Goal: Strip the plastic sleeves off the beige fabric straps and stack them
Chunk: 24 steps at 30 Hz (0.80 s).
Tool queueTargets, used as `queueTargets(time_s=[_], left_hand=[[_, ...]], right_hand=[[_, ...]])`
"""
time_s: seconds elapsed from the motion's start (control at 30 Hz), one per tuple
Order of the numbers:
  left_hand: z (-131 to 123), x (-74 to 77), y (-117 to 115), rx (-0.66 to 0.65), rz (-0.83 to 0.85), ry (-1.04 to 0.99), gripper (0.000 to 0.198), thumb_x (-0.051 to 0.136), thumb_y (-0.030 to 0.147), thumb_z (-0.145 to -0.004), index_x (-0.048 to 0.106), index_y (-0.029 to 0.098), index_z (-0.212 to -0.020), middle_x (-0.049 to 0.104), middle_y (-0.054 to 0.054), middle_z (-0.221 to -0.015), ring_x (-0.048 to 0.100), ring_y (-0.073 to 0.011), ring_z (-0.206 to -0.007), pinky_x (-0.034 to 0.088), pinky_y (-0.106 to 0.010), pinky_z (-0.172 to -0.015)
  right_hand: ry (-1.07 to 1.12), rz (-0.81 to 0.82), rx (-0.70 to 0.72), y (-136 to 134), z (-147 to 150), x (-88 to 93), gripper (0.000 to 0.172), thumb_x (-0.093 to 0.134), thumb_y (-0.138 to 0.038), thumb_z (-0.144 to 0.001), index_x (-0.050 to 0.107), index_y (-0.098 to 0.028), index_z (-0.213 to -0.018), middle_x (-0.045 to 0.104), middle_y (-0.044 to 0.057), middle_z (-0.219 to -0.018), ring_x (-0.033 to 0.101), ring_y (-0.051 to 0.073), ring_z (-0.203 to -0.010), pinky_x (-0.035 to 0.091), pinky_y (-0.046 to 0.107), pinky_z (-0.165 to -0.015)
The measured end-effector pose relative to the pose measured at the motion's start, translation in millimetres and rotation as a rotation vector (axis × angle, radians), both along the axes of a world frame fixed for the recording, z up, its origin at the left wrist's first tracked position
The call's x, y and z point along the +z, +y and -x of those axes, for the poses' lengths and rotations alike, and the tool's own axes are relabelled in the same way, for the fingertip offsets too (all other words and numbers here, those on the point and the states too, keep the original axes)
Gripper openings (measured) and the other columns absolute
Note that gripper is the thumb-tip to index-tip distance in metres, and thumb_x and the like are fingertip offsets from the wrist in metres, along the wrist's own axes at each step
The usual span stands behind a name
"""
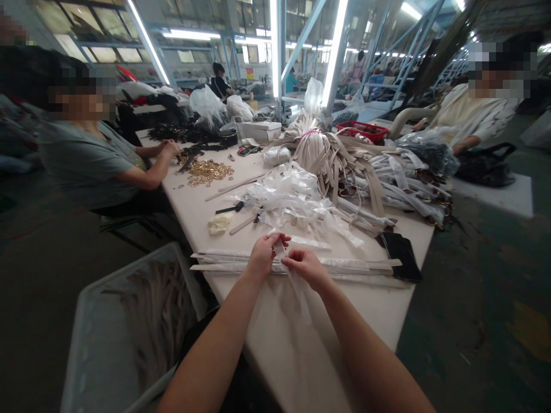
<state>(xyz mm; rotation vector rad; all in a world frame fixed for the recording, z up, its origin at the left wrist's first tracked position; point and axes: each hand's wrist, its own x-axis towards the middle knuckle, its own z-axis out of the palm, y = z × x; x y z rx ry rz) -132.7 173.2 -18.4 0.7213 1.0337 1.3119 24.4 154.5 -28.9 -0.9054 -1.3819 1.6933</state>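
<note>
Over the near part of the table, my left hand [263, 255] and my right hand [307, 267] are close together. Both pinch a narrow translucent plastic sleeve [300, 295], whose loose end hangs down below my right hand. Whether anything is inside the sleeve I cannot tell. Beneath my hands, several long pale straps [232, 263], partly in clear plastic, lie across the table. Just beyond them is a heap of crumpled clear plastic sleeves [286, 198].
Pale straps in a tied bundle [316, 150] stand behind the heap. Wrapped straps [408, 186] and a black phone-like slab [401, 256] lie right. Gold metal pieces [209, 171] are at left, near a seated person [99, 152]. A plastic bin [99, 304] holds straps.
</note>
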Motion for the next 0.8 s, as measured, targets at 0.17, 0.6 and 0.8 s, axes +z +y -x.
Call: queueTargets(time_s=[0.17, 0.6, 0.8], left_hand=[[18, 12.1, 24, 0.071, 0.026, -0.029, 0.030, 0.061, 0.041, -0.089, 0.066, 0.012, -0.096, 0.075, -0.014, -0.092, 0.067, -0.0173, -0.067, 0.052, -0.032, -0.068], [102, 32.7, 106, 0.320, -0.047, -0.012, 0.023, 0.048, 0.028, -0.097, 0.063, 0.011, -0.098, 0.074, -0.011, -0.085, 0.067, -0.0156, -0.064, 0.054, -0.029, -0.065], [146, 49.2, 143, 0.318, -0.008, 0.078, 0.033, 0.040, 0.035, -0.101, 0.062, 0.011, -0.095, 0.073, -0.014, -0.089, 0.067, -0.0181, -0.068, 0.054, -0.032, -0.068]], right_hand=[[-0.030, -0.021, 0.081, -1, -6, 6.8, 0.032, 0.081, -0.044, -0.070, 0.064, -0.016, -0.067, 0.058, -0.002, -0.062, 0.045, 0.011, -0.056, 0.029, 0.024, -0.055], [-0.052, 0.045, 0.215, 15, -48, 4.3, 0.034, 0.086, -0.042, -0.065, 0.063, -0.016, -0.068, 0.054, -0.004, -0.060, 0.042, 0.009, -0.055, 0.029, 0.022, -0.053], [-0.016, 0.071, 0.326, 22, -78, 8.7, 0.028, 0.080, -0.040, -0.073, 0.069, -0.015, -0.074, 0.061, -0.001, -0.059, 0.051, 0.011, -0.055, 0.038, 0.023, -0.055]])
